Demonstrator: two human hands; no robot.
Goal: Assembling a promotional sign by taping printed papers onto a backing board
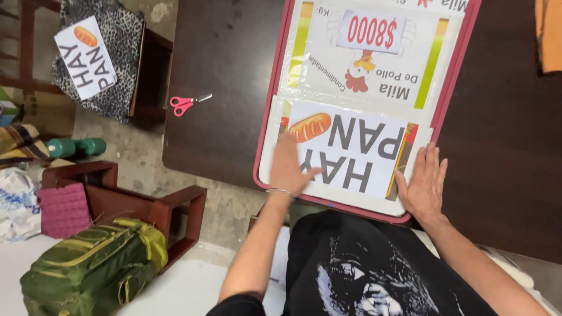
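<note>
Left hand (290,167) pressed flat, fingers together and extended, on the left part of a white printed paper sign with a bread-loaf picture and large grey letters (345,153); right hand (425,182) flat at the sign's right edge, fingers slightly spread, clamped on nothing. Sign lying under or within a clear glossy plastic sheet on a large white board with a pink-red rim (270,99), itself resting on a dark brown wooden surface (222,70). Higher on the same board, a second white printed sheet with a cartoon chicken and red figures (374,52). Likely very light, thin and floppy paper, easily creased or torn; the plastic film probably slick, so best smoothed with flat palms and lifted by an edge or corner. Pink-handled scissors (186,103) well apart to the left on the surface. No open container on the surface; a green fabric backpack (93,266) closed on the white floor area at lower left, contents hidden. A smaller copy of the bread sign (86,57) lying on spotted grey fabric on a wooden chair.
</note>
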